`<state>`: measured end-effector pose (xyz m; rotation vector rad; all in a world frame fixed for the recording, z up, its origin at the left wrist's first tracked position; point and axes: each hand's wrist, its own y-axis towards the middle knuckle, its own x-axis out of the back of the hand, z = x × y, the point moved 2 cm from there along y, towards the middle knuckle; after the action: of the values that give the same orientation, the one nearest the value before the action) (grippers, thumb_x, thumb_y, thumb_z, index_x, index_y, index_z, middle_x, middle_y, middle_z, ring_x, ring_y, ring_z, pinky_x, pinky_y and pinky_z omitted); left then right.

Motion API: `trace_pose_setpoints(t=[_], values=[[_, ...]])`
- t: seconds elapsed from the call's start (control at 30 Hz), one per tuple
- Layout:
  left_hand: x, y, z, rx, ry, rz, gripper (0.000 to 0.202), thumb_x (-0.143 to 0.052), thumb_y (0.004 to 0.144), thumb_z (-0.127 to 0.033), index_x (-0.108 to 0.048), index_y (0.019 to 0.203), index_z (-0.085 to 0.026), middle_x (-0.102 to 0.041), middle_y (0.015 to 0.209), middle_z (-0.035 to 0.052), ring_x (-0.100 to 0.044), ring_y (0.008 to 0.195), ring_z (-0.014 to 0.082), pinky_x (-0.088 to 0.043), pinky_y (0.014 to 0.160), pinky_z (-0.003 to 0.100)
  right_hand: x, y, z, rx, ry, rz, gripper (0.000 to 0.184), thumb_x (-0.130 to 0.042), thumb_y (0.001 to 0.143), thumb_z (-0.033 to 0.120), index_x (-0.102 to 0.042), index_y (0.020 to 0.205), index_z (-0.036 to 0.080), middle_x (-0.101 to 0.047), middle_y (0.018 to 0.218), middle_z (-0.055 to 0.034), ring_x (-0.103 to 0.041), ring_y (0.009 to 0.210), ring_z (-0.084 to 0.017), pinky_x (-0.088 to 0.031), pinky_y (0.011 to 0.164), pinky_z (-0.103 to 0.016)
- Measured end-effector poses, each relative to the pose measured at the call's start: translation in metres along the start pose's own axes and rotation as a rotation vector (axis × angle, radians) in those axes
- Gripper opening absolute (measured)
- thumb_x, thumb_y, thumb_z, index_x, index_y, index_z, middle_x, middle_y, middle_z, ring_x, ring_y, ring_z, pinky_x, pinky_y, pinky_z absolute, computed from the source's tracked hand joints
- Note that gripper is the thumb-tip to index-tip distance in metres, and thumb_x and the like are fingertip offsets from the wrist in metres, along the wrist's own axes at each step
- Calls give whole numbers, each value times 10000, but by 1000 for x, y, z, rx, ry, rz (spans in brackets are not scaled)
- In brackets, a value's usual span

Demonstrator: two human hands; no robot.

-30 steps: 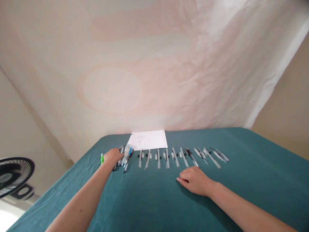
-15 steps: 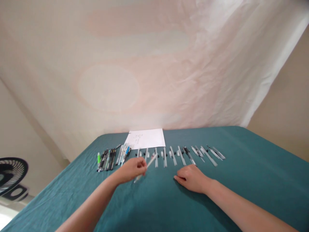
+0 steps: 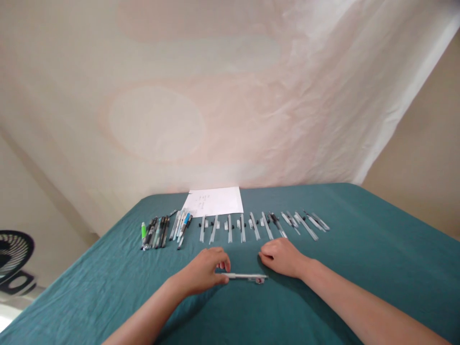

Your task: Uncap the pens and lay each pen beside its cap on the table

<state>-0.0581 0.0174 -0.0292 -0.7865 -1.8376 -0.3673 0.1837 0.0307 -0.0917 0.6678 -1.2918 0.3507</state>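
A slim clear-and-white pen [image 3: 247,276] lies crosswise on the green cloth in front of me, a small clear piece [image 3: 259,281] beside its right end. My left hand [image 3: 206,270] is at the pen's left end, thumb and fingers parted; the thumb touches or nearly touches the barrel. Loosely curled, my right hand [image 3: 282,256] rests on the cloth to the right, beyond the pen's other end, with nothing visible in it. Behind both hands runs a row of clear pens [image 3: 230,228], several with small caps or parts beside them.
A bunch of dark pens [image 3: 158,233] lies at the left, with a green-topped pen [image 3: 143,231] at its edge and a blue-and-white marker [image 3: 185,223] nearby. White paper [image 3: 223,201] with writing lies at the back. A fan [image 3: 14,254] stands off the table's left side.
My left hand has brought the pen down and nearer, turned it crosswise, and parted its fingers. My right hand stays in about the same place.
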Motion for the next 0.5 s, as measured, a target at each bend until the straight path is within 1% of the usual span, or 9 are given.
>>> trace_pose_setpoints(t=[0.03, 0.1, 0.2, 0.3, 0.4, 0.5], values=[[-1, 0, 1, -15, -8, 0, 140, -603, 716, -285, -613, 833, -208, -578, 844, 2, -532, 786, 155, -382, 723, 244, 0, 0, 0, -6, 6, 2, 358, -385, 878, 244, -568, 581, 160, -636, 631, -25, -525, 595, -110, -216, 559, -251], [-3, 2, 1, -37, -33, -39, 116, -570, 743, -271, -612, 820, -196, -577, 819, 7, -524, 770, 151, -380, 713, 240, 0, 1, -1, -16, 23, 5, 381, -373, 891, 270, -560, 577, 159, -625, 623, -27, -518, 592, -110, -215, 561, -250], [-11, 6, -2, -48, -104, -134, 102, -527, 779, -253, -588, 830, -190, -580, 796, 3, -516, 744, 143, -379, 697, 236, 4, 1, 1, -39, 71, 2, 430, -339, 917, 344, -550, 590, 161, -603, 604, -23, -505, 580, -109, -220, 565, -245], [-19, 10, -3, -21, -200, -236, 95, -505, 795, -243, -568, 846, -192, -585, 787, -4, -523, 736, 140, -387, 688, 232, 15, 0, 5, -53, 164, 16, 454, -301, 930, 416, -559, 648, 171, -590, 611, -9, -507, 584, -106, -234, 562, -229], [-23, 12, 0, 12, -297, -358, 86, -505, 797, -234, -565, 843, -193, -590, 786, -5, -536, 736, 138, -399, 696, 232, 25, -1, 8, -45, 265, 61, 412, -339, 913, 454, -586, 721, 185, -602, 658, 2, -523, 613, -105, -255, 563, -210], [-24, 13, 4, 45, -377, -462, 81, -514, 793, -233, -567, 840, -195, -596, 776, -6, -547, 733, 138, -409, 696, 232, 29, -1, 7, -63, 316, 109, 368, -395, 891, 448, -609, 737, 192, -613, 682, 5, -527, 623, -105, -265, 563, -202]])
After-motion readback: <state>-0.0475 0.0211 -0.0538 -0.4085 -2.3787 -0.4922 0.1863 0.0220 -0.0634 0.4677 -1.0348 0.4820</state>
